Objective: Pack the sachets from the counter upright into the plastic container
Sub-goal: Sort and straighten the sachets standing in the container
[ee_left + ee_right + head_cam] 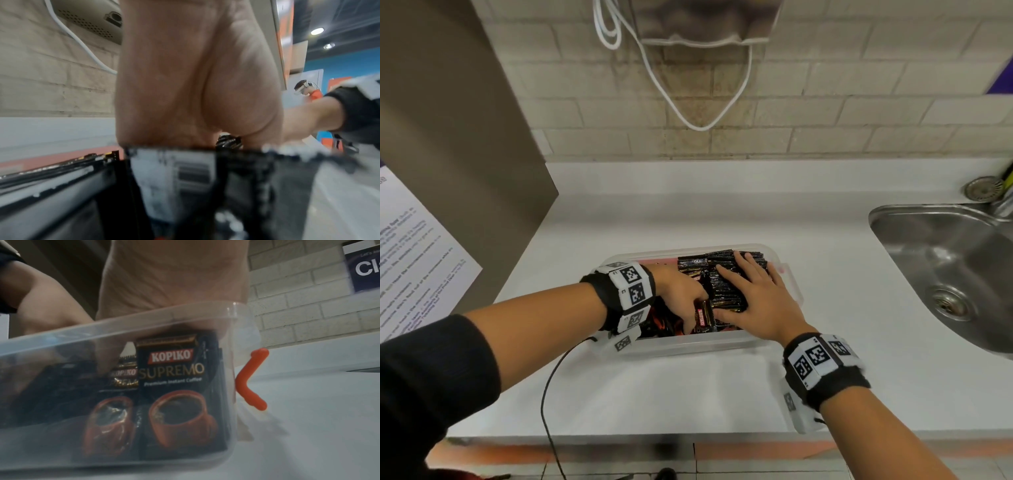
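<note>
Sachets (722,284) are packed upright in the container (688,346), under the right hand (753,301), laid flat with straight fingers, seemingly to stop the row toppling. One sachet (703,317) is pinched by the left hand (678,291) beside it, probably for slotting in.

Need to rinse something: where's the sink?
In the head view the sink is set into the counter at far right, beyond the plastic container.
</note>
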`<state>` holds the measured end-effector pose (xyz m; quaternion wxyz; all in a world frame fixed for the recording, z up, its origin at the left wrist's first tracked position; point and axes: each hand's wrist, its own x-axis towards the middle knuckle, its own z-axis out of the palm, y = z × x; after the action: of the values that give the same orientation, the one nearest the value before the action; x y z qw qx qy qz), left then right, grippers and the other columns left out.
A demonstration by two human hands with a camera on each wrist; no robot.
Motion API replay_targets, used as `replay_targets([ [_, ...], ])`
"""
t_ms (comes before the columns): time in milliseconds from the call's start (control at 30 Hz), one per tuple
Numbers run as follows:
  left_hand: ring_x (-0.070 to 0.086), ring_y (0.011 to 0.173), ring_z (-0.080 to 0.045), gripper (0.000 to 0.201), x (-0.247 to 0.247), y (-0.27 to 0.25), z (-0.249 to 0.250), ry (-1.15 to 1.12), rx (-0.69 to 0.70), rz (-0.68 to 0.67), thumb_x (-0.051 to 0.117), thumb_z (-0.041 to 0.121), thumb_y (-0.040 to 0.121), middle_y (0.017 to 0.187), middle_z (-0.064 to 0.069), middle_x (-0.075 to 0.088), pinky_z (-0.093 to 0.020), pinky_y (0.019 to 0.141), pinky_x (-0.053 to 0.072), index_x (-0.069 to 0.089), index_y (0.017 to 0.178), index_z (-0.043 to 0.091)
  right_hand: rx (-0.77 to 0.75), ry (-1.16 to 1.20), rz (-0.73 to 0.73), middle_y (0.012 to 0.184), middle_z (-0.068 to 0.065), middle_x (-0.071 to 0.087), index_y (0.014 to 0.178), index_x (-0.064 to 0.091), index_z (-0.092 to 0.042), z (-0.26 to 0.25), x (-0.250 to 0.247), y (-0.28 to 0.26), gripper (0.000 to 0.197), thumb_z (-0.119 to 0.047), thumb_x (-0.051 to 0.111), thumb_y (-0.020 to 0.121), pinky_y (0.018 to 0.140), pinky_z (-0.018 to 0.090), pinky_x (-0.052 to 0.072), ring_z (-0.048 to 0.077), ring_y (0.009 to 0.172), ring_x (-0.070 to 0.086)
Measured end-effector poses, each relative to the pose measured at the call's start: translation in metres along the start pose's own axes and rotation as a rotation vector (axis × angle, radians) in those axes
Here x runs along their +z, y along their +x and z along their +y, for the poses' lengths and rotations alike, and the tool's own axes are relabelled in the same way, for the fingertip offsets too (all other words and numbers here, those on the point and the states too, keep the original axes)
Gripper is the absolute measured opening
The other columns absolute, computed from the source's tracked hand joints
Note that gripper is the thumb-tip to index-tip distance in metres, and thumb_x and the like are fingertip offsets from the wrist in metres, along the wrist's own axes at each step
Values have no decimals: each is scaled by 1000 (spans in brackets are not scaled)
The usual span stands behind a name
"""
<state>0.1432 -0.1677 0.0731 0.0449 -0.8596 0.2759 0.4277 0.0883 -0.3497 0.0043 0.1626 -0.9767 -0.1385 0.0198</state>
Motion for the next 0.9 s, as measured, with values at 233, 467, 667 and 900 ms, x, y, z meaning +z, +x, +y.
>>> replay_targets([
  [233, 51, 127, -23, 72, 10, 5, 0, -7, 8, -4, 80, 33, 82, 139, -5, 55, -31, 101, 44, 46, 143, 13, -6, 0, 16, 169, -4, 0, 157, 21, -43, 0, 1, -1, 83, -70, 55, 87, 124, 43, -10, 14, 155, -8],
  [467, 61, 96, -21, 37, 4, -8, -17, 41, 44, 100, 84, 22, 78, 110, -2, 68, -30, 77, 49, 65, 109, 18, 0, 1, 12, 169, -4, 0, 157, 21, -43, -3, -3, -3, 86, -76, 53, 84, 124, 43, -10, 15, 155, -8],
  [667, 55, 76, -12, 23, 4, -23, -37, -89, 138, 187, 81, 9, 80, 90, -3, 64, -26, 67, 46, 63, 94, 5, 4, 16, 13, 169, -4, 0, 157, 22, -43, -6, -4, -4, 93, -78, 57, 78, 124, 42, -12, 13, 155, -8],
  [900, 65, 101, -32, 22, 9, -34, -45, -241, 232, 252, 79, 8, 82, 105, -17, 71, -47, 92, 53, 58, 84, 7, -179, 76, 218, 162, -2, 31, 147, 49, -31, -15, -16, -13, 87, -75, 67, 74, 126, 47, -3, 17, 155, 11],
])
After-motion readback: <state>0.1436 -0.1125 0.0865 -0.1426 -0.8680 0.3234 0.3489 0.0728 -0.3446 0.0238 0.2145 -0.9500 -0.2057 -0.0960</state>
